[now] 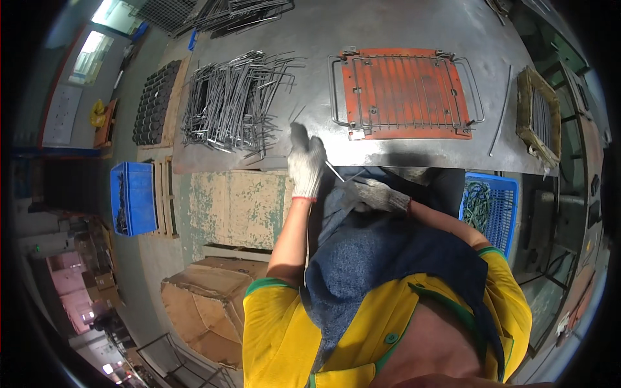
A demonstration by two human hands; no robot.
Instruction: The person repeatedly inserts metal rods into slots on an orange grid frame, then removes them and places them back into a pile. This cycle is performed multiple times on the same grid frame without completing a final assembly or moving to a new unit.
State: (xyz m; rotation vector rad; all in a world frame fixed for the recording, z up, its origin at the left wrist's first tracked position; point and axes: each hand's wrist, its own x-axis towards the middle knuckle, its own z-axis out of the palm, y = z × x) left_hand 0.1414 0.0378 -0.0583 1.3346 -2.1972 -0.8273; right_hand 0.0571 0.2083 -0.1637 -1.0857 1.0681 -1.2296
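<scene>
My left hand [306,169], in a white knitted glove with dark fingers, is at the front edge of the metal table. A thin metal rod [334,172] slants out beside it, and its fingers appear closed around that rod. Over my lap, my gloved right hand [383,195] is closed, with a short length of thin rod showing at its fingertips. Whether both lengths are one rod I cannot tell. Left of my left hand lies a heap of bent metal rods [233,100]. To the right, a wire rack [407,90] with side handles sits on an orange fixture plate [465,134].
A single long rod [501,113] lies right of the fixture, beside a box of rods [550,119]. Blue crates stand below the table at left [134,199] and right [510,207]. A cardboard box [207,304] is at lower left. More rods [239,14] lie at the far left.
</scene>
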